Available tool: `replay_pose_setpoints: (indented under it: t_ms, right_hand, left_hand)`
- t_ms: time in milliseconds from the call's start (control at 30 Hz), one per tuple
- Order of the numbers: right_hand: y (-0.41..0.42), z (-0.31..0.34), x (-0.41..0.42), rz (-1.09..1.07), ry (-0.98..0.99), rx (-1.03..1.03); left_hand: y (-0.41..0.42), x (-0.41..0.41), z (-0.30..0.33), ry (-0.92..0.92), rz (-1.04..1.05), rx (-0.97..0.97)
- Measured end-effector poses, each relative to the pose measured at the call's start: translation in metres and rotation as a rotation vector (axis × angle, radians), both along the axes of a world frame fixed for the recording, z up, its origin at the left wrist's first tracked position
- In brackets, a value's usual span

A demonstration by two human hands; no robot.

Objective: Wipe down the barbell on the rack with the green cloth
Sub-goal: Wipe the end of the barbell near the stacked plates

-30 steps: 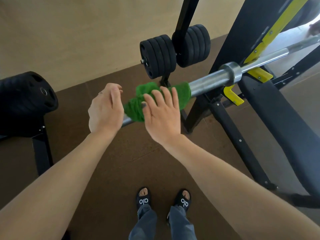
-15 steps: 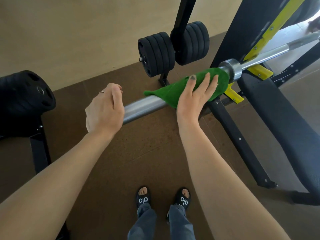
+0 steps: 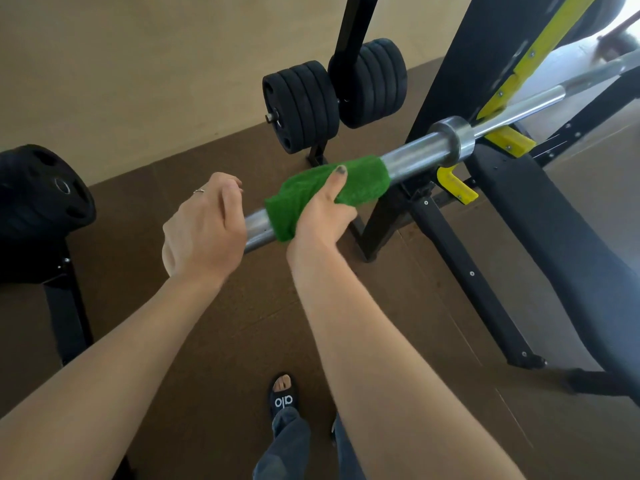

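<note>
The steel barbell lies across the black rack on yellow hooks, its thick sleeve pointing toward me. The green cloth is wrapped over the middle of that sleeve. My right hand grips the cloth around the sleeve, thumb on top and fingers hidden underneath. My left hand curls round the sleeve's near end, which it hides; a ring shows on one finger.
Black weight plates hang on a storage peg behind the bar, with a second stack beside them. Another plate sits on a stand at the left. A black bench runs along the right. Brown floor and my sandalled foot lie below.
My right hand slid the cloth out to the collar with flat fingers, then back toward me along the sleeve, and now wraps round it. My left hand has stayed at the sleeve's end.
</note>
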State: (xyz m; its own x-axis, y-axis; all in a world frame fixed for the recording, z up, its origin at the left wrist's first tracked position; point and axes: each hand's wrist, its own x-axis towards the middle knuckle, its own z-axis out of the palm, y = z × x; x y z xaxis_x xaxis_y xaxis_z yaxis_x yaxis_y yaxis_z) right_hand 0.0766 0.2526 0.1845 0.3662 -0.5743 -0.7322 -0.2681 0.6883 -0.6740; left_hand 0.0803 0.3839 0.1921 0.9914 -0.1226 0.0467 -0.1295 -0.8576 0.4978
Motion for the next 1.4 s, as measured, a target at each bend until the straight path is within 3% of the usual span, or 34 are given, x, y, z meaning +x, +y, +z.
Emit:
replay_pose_setpoints:
  t_ms: [133, 300, 400, 567, 700, 800, 867, 1033, 1233, 1400]
  right_hand:
    - [0.016, 0.004, -0.013, 0.049, -0.041, 0.098]
    - [-0.108, 0.017, 0.007, -0.104, -0.078, -0.068]
    - [-0.134, 0.011, 0.012, -0.155, -0.141, -0.104]
    - [-0.073, 0.0, 0.005, -0.158, -0.158, -0.034]
    - [0.012, 0.006, -0.008, -0.039, -0.043, -0.026]
    - [0.068, 0.008, -0.013, 0.061, 0.008, -0.174]
    - [0.092, 0.009, -0.018, 0.261, 0.104, -0.367]
    - [0.118, 0.007, -0.034, 0.569, 0.266, -0.707]
    - [0.093, 0.008, -0.036, 0.736, 0.396, -0.936]
    - [0.031, 0.006, -0.014, 0.732, 0.6, -1.143]
  left_hand:
    - [0.001, 0.001, 0.002, -0.007, 0.029, -0.088]
    - [0.004, -0.001, 0.003, -0.007, 0.012, -0.099]
    - [0.004, 0.0, 0.002, 0.011, 0.022, -0.14]
    - [0.007, 0.004, 0.004, 0.067, 0.068, -0.339]
    - [0.007, 0.007, 0.006, 0.154, 0.09, -0.482]
    - [0.006, 0.007, 0.006, 0.186, 0.067, -0.515]
    - [0.01, 0.009, 0.004, 0.201, 0.053, -0.555]
    - [0.019, 0.022, 0.008, 0.326, 0.178, -0.89]
    - [0.018, 0.023, 0.013, 0.322, 0.112, -0.841]
    - [0.004, 0.035, 0.022, 0.318, 0.036, -0.747]
